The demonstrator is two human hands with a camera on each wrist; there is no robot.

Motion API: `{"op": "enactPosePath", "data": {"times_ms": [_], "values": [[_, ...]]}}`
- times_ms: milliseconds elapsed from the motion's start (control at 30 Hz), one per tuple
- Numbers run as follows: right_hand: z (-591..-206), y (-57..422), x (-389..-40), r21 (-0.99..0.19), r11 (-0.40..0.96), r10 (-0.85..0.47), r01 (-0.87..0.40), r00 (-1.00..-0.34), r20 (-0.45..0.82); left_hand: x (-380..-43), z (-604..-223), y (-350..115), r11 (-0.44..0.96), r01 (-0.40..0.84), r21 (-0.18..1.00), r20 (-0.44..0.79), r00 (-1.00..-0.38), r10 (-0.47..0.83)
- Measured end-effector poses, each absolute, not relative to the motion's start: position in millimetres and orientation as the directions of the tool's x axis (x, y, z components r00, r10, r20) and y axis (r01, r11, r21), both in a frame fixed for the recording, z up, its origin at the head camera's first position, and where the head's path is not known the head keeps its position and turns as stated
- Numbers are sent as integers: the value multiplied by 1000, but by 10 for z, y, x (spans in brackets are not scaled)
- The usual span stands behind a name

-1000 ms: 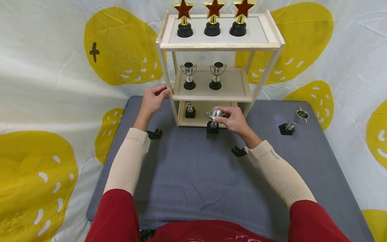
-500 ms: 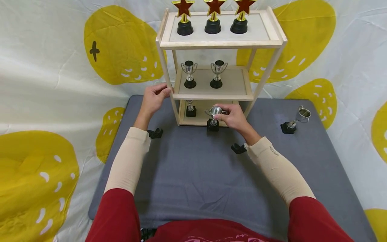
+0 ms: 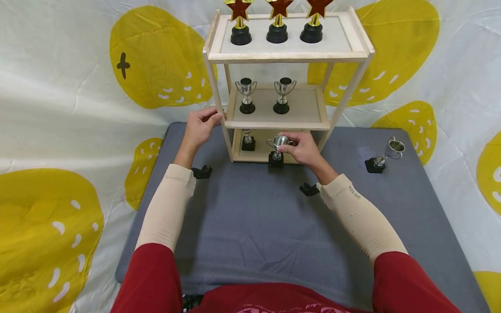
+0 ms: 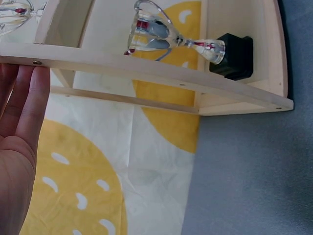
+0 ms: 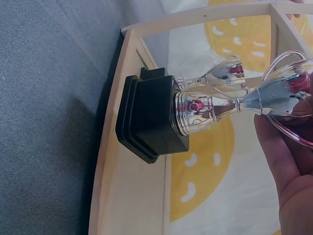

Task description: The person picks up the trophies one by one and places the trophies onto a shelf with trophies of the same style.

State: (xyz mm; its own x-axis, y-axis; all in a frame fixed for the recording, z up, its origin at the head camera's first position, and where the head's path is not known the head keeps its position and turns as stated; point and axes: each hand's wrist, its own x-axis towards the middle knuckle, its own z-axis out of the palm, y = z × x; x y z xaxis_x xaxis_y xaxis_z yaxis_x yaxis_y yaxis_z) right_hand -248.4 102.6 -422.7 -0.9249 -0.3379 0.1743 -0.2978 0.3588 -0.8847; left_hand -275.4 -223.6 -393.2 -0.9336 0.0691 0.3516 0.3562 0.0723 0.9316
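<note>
My right hand (image 3: 304, 150) pinches a small silver trophy cup (image 3: 275, 160) by its bowl, thumb in front. The cup is upright, its square black base close over the front edge of the bottom shelf (image 3: 260, 157). In the right wrist view, that black base overlaps another trophy cup (image 5: 227, 76) standing behind it. This second cup also shows in the left wrist view, upright on the bottom shelf (image 4: 237, 56). My left hand (image 3: 198, 129) grips the left front post of the wooden shelf rack (image 3: 214, 87) at middle-shelf height, fingers partly hidden behind it.
Two silver cups with round bases, one on the left (image 3: 247, 98) and one on the right (image 3: 282, 98), stand on the middle shelf. Three star trophies (image 3: 277, 34) stand on top. Another silver cup (image 3: 377, 163) sits on the grey table (image 3: 242, 230) at right. A patterned cloth (image 3: 86, 108) hangs behind.
My right hand has moved the cup slightly away from me, toward the bottom shelf. The left hand keeps its hold on the post. The head view has shifted a little.
</note>
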Motion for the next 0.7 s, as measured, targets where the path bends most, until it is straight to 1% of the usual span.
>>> {"op": "enactPosePath", "data": {"times_ms": [100,233,400,600,700], "values": [[-4126,1006,-2418,-885,356,-346,-300,-922,173,-2760,-3936,-2237,72,361,930,356,-932,72],[-4102,993,-2413,-893,340,-353,-295,-920,169,-2761,-3932,-2235,67,358,931,354,-933,71],[-4110,978,-2448,-899,314,-367,-304,-913,180,-2747,-3919,-2238,70,358,931,353,-933,74],[-4128,964,-2486,-874,333,-365,-353,-903,226,-2659,-3834,-2210,84,356,931,348,-933,93],[-4139,959,-2498,-875,333,-362,-353,-904,227,-2617,-3792,-2194,90,357,930,349,-932,95]]}}
